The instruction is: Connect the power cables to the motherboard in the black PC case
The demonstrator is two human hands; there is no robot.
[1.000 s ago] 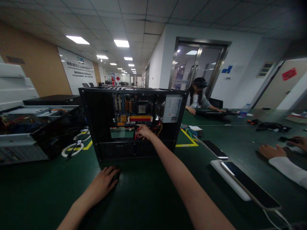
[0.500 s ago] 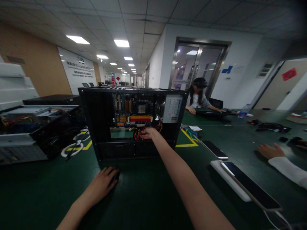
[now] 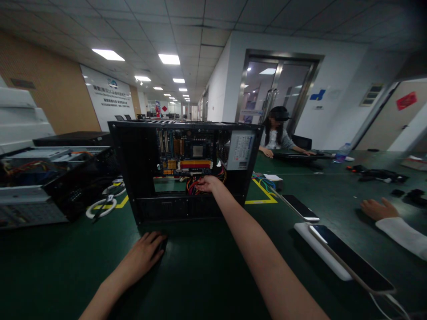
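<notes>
An open black computer case (image 3: 160,209) stands before me with its side panel off. Inside are a motherboard (image 3: 196,151) with orange, yellow and red slots, and a power supply (image 3: 242,150) at the upper right. My right hand (image 3: 207,183) reaches into the lower part of the case, its fingers closed on a bundle of coloured power cables (image 3: 191,184); the fingertips are partly hidden among the wires. On the green table in front of the case lies my left hand (image 3: 144,253), palm down with fingers stretched out. A dark patch beneath its fingers is too dim to make out.
Another opened computer case (image 3: 33,186) and a white cable coil (image 3: 100,208) are on the left. To the right lie a phone (image 3: 298,206), a larger phone (image 3: 350,258) and a white block (image 3: 320,251). A co-worker's hand (image 3: 380,209) rests farther right; another person sits behind.
The cable bundle at my right hand has shifted slightly and more of its loops show. My left hand stays in place. The view has moved a little.
</notes>
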